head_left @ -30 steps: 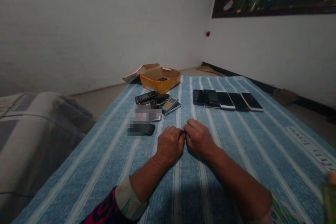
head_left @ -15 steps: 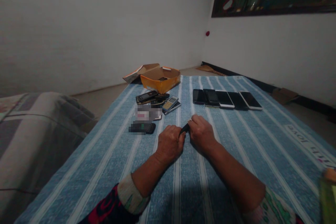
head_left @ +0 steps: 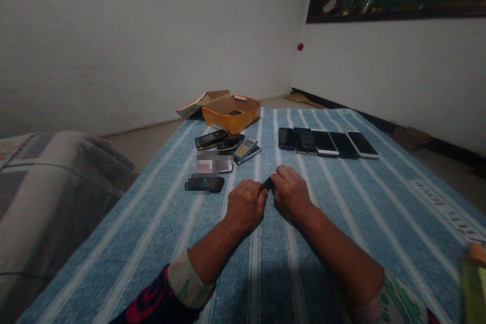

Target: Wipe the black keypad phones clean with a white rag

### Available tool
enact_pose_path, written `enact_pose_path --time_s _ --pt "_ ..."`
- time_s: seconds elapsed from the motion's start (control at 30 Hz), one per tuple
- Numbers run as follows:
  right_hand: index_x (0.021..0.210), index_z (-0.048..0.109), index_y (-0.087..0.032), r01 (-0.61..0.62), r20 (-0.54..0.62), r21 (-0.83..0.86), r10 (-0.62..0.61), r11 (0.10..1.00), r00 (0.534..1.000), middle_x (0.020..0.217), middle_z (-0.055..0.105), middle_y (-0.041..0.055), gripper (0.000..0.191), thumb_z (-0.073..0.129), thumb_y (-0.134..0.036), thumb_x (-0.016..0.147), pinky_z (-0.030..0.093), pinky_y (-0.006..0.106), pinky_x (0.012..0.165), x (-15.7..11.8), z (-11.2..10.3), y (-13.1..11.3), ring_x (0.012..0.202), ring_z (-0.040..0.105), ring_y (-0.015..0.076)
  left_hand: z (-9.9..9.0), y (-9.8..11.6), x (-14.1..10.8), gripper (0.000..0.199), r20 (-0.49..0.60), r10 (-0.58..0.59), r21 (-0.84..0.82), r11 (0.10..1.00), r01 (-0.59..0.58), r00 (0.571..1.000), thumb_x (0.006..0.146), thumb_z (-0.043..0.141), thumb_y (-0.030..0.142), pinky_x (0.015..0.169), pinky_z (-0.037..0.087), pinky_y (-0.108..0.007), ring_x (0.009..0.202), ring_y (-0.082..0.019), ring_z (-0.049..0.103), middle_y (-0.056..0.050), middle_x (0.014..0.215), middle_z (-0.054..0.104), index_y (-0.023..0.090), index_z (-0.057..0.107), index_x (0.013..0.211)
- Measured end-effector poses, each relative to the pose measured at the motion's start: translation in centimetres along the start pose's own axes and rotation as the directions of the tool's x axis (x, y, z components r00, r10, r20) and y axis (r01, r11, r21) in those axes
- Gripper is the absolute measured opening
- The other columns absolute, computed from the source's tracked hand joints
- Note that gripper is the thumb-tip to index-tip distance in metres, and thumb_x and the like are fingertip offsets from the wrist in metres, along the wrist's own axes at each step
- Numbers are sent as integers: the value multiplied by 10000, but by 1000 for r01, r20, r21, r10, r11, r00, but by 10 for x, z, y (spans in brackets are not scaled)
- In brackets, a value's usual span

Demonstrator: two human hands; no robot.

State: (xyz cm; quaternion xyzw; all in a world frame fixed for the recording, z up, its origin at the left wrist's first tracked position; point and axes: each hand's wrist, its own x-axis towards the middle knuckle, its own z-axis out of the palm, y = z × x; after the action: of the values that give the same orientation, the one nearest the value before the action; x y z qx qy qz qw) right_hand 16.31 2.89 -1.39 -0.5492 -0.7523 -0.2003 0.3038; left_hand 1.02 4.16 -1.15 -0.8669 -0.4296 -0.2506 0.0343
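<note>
Between my two hands is a slim black phone [head_left: 267, 183], tilted and largely covered by my fingers; only a short dark stretch of it shows. My left hand [head_left: 245, 205] is closed around its left end. The other end is gripped by my right hand [head_left: 291, 190], with the fingers curled over it. Beyond my left hand lies a loose pile of older phones, among them a silver keypad phone [head_left: 245, 149] and a black phone [head_left: 211, 139]. Nearer to me, a dark phone [head_left: 216, 184] lies flat, partly blurred out.
Several phones lie side by side at the right, including a white-edged phone [head_left: 362, 145]. An open orange-yellow box [head_left: 231, 122] with something dark inside stands at the far edge, its lid [head_left: 201, 104] beside it. A striped blue cloth [head_left: 334, 243] covers the table.
Both hands keep their hold on the black phone and have barely moved. The view has shifted very slightly; the other phones and the box lie as before.
</note>
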Motion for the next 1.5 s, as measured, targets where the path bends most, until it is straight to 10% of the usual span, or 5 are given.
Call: enact_pose_path --time_s 0.6,0.8,1.07,1.3,1.5 --pt "660 577 -180 -69 -27 -36 68 997 997 743 536 66 216 510 -34 804 311 313 624 2 3 -1 723 429 199 2 -1 0 209 -17 7 -12 1000 -7 1000 892 480 232 656 448 -314 692 -200 573 -65 694 612 146 612 756" --pt "658 585 -182 81 -46 41 -79 996 996 709 520 53 223 513 -82 844 316 311 631 -2 2 -19 711 427 195 2 -3 0 212 -22 4 -23 1000 -5 1000 882 453 195 662 449 -307 685 -191 566 -58 688 611 162 596 730" --pt "655 581 -178 -108 -23 -69 107 992 994 747 536 69 222 511 -37 812 315 312 630 2 4 7 731 429 202 2 0 0 187 -18 16 -9 1000 -16 1000 881 490 223 658 452 -313 699 -201 569 -65 698 612 155 605 749" --pt "662 578 -181 73 -50 24 -72 997 996 728 515 58 227 503 -86 853 317 312 639 -3 3 -14 730 414 200 2 -1 0 219 -21 15 -13 1000 -15 1000 891 452 207 657 449 -313 688 -194 561 -57 685 604 166 586 722" --pt "666 579 -178 -76 3 -45 76 996 997 759 530 71 208 508 -41 806 314 316 631 4 6 1 740 419 206 1 1 0 193 -13 30 5 1000 -29 999 888 474 218 668 454 -316 709 -201 568 -64 699 607 161 597 751"
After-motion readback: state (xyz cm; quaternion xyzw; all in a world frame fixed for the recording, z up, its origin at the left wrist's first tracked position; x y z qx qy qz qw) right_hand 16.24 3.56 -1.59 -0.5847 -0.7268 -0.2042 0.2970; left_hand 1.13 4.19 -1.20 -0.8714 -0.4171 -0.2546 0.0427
